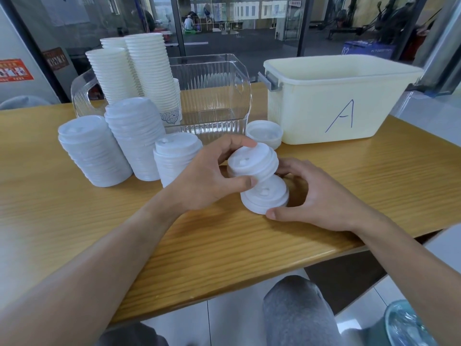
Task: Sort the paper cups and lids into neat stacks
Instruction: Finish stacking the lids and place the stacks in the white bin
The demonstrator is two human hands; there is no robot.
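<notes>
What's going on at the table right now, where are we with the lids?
A person is sorting white plastic cup lids on the wooden table. The left hand grips a small raised stack of lids, while the right hand steadies another small lid stack standing on the table. Three taller lid stacks stand to the left, with white paper cup stacks behind them. A few upturned lids sit by the cream plastic bin marked A.
</notes>
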